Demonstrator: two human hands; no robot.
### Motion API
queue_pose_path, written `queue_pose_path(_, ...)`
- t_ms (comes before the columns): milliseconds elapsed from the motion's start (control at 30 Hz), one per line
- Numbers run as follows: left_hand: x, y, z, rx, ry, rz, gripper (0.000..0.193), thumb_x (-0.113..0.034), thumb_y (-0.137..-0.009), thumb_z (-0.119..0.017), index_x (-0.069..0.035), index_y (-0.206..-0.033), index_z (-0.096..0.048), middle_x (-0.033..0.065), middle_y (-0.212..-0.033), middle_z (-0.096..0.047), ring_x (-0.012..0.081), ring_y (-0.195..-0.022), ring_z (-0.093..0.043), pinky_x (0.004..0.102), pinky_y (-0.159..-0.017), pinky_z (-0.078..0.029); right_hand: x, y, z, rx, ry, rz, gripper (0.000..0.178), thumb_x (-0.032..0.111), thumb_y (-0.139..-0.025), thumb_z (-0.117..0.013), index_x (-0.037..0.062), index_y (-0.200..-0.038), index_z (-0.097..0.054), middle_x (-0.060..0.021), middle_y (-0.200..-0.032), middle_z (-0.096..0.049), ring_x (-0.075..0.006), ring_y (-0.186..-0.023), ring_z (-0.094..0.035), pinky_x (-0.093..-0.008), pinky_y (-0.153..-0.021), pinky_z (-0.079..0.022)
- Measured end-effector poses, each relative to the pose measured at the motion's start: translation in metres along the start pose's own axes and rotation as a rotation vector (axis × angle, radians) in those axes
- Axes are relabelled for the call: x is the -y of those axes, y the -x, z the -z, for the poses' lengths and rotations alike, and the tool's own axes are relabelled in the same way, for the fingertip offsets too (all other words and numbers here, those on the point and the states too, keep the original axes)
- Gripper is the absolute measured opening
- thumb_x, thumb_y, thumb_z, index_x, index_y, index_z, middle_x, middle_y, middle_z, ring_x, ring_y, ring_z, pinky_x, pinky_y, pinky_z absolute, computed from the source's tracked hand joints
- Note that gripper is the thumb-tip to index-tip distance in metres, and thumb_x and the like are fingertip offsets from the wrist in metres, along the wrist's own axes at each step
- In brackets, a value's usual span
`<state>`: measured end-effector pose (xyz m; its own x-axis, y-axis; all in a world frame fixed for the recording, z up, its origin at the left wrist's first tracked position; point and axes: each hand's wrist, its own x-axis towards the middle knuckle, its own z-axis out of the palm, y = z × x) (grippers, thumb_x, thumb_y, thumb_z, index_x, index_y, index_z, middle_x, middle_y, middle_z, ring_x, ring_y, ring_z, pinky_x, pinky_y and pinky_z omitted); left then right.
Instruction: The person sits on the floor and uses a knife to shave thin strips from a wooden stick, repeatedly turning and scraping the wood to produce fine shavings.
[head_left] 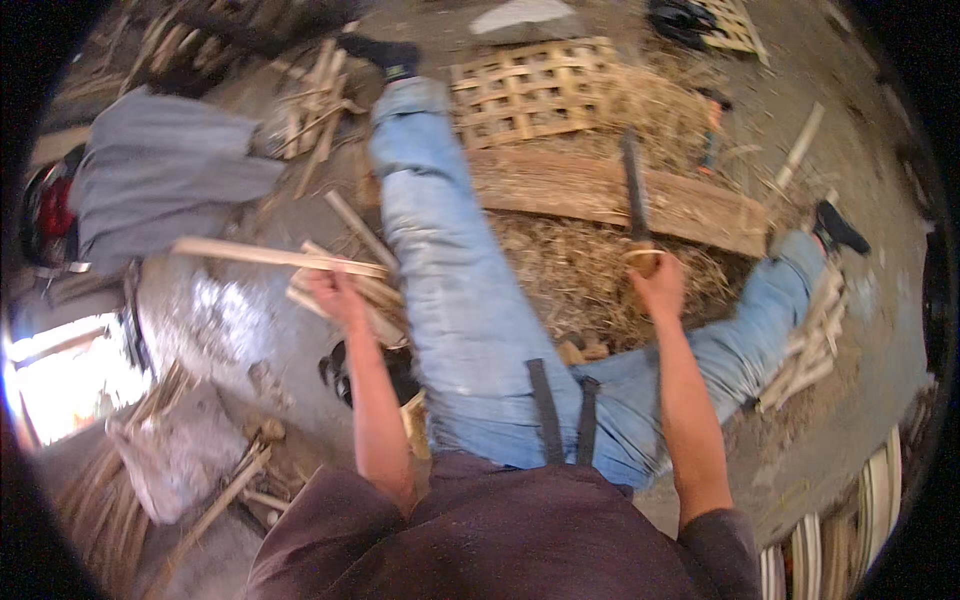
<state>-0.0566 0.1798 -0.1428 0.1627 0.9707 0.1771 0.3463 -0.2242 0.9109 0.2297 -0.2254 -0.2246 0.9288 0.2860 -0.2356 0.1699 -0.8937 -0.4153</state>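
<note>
Head | left hand (340, 296) extended leftward, gripping wood strip (232, 252) | right hand (661, 290) forward, gripping knife (635, 188)

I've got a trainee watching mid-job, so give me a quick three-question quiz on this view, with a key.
1. Which hand grips the long-bladed knife?
2. True or false: the left hand is empty.
3. The grey cloth lies toward which side of the picture: A) left, B) right, C) bottom?

Key:
1. The right hand.
2. False; it holds a pale strip.
3. A.
</note>
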Motion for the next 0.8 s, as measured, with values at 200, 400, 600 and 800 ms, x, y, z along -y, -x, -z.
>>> queue_pose_path(200,-0.13,-0.014,-0.089,0.371,0.445,-0.112,0.02,-0.006,-0.094,-0.056,-0.006,-0.113,-0.05,0.0081,-0.106,-0.062,0.0163,-0.093,-0.062,0.0281,-0.077,-0.056,0.021,0.008,0.025,0.113,-0.268,-0.221,0.047,0.033,-0.066,-0.073,0.0017,-0.099,-0.064,-0.0175,-0.093,-0.068,-0.0346,-0.084,-0.066,-0.0435,-0.078,-0.051)
queue_pose_path(400,-0.11,0.014,-0.212,0.864,0.314,-0.224,0.016,0.0,-0.088,-0.064,-0.003,-0.103,-0.058,0.0084,-0.103,-0.066,0.0147,-0.092,-0.064,0.0274,-0.079,-0.054,0.042,0.038,0.04,-0.036,-0.618,-0.108,0.048,0.027,-0.07,-0.071,-0.0035,-0.105,-0.058,-0.021,-0.096,-0.065,-0.0327,-0.087,-0.064,-0.042,-0.08,-0.049)
queue_pose_path(600,-0.113,0.042,-0.245,1.012,0.318,-0.133,0.028,-0.004,-0.082,-0.073,-0.004,-0.107,-0.061,0.005,-0.107,-0.064,0.0149,-0.094,-0.059,0.029,-0.084,-0.05,0.047,0.047,0.046,-0.03,-0.621,0.026,0.049,0.023,-0.073,-0.071,-0.0027,-0.109,-0.051,-0.0194,-0.096,-0.059,-0.0346,-0.087,-0.059,-0.0436,-0.08,-0.047)
queue_pose_path(800,-0.152,0.025,-0.204,0.759,0.468,-0.202,0.025,-0.011,-0.092,-0.063,-0.003,-0.115,-0.055,0.0061,-0.109,-0.061,0.014,-0.103,-0.057,0.0292,-0.093,-0.047,0.062,0.045,0.05,0.226,-0.978,-0.227,0.034,0.016,-0.081,-0.064,0.0004,-0.108,-0.052,-0.0133,-0.089,-0.059,-0.0244,-0.081,-0.06,-0.0377,-0.073,-0.048)
